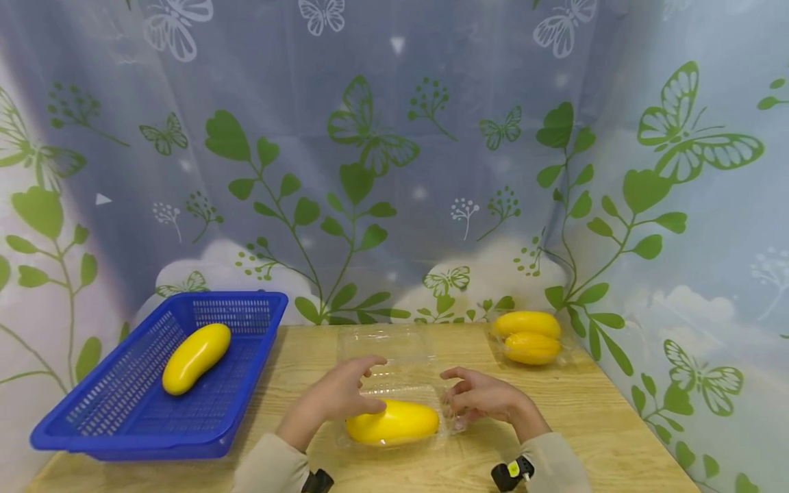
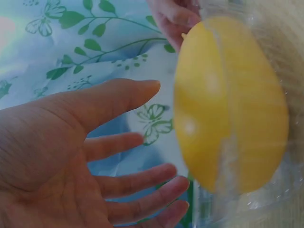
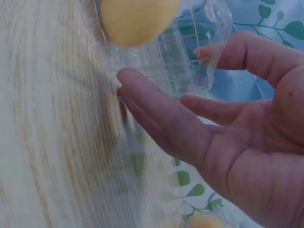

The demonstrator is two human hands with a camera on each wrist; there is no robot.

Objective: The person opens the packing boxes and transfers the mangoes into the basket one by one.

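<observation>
A smooth yellow fruit, mango-like in shape [image 1: 403,421], lies in the base of a clear plastic clamshell box [image 1: 425,392] on the table. The box's lid [image 1: 385,342] is folded back, away from the person. My left hand [image 1: 339,390] is at the fruit's left, thumb over its top in the head view; the left wrist view shows the fingers spread, with a gap to the fruit [image 2: 228,104]. At the box's right end is my right hand [image 1: 493,397], fingers loosely bent. One fingertip meets the clear plastic edge [image 3: 216,57] in the right wrist view.
A blue plastic basket [image 1: 246,404] stands on the left, with another smooth yellow fruit [image 1: 197,359] inside. At the back right, a second clear box holds two yellow fruits [image 1: 530,335], the front one ridged. A patterned curtain [image 1: 382,226] borders the wooden table [image 1: 592,438].
</observation>
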